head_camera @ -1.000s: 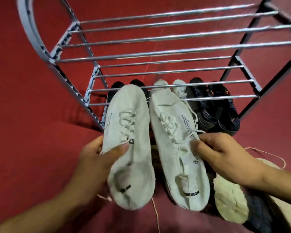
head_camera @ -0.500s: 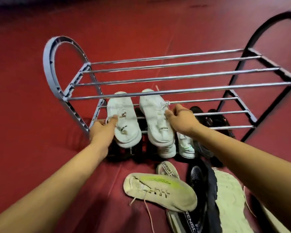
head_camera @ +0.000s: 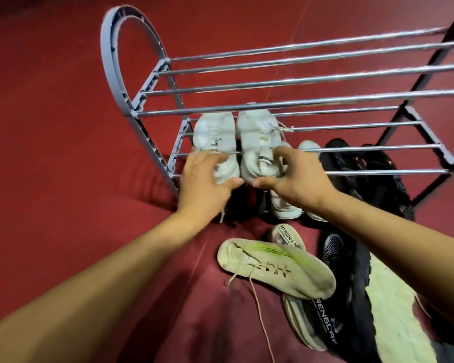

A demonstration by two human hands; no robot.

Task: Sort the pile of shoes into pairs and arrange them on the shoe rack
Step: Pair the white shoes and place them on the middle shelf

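Note:
Two white knit sneakers lie side by side on the middle tier of the shoe rack (head_camera: 299,102), at its left end. My left hand (head_camera: 205,179) grips the heel of the left white sneaker (head_camera: 215,137). My right hand (head_camera: 294,176) grips the heel of the right white sneaker (head_camera: 257,140). Below them, on the lowest tier, stand a white pair (head_camera: 286,205) and a black pair (head_camera: 364,169). On the floor in front lies a loose pile: a cream sneaker with a lime stripe (head_camera: 275,268) and a black sneaker with a white sole (head_camera: 357,297).
The rack has a grey arched left side (head_camera: 116,61) and a dark right side (head_camera: 430,82), with chrome bars. Its top tier holds nothing. Red carpet (head_camera: 50,153) covers the floor all around. A shoelace (head_camera: 260,318) trails from the cream sneaker toward me.
The two white sneakers went from held in front of the rack onto its middle tier. My hands have slid from their sides back to the heels.

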